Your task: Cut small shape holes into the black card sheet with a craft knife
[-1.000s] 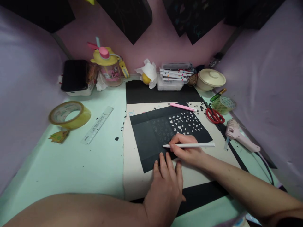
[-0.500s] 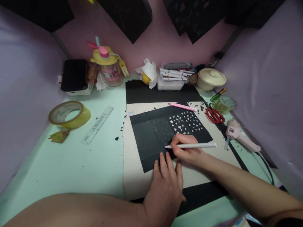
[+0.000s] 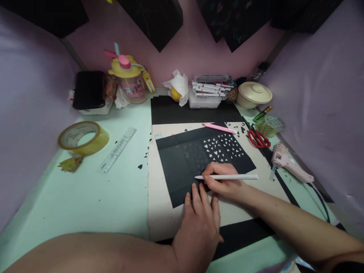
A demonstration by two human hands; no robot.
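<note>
A black paper sheet (image 3: 173,170) lies tilted on a larger white sheet (image 3: 159,220). Several heart, star and triangle holes show at its upper right, and faint drawn outlines run down its middle. My right hand (image 3: 223,180) is closed around a white pen (image 3: 236,177), whose tip is at the black paper near the outlines. Below the pen, my left hand (image 3: 199,220) lies with fingers spread, fingertips on the paper's lower edge. A pink pen-shaped tool (image 3: 218,128) rests across the top edge of the black paper.
On the left are a tape roll (image 3: 83,138) and a clear ruler (image 3: 118,150). To the right lie red-handled scissors (image 3: 258,139) and a glue gun (image 3: 292,165) with a cable. A cup (image 3: 132,83), a marker box (image 3: 209,94) and a lidded bowl (image 3: 254,94) stand behind.
My right hand and the white pen have shifted slightly left over the black paper. My left hand stays where it was.
</note>
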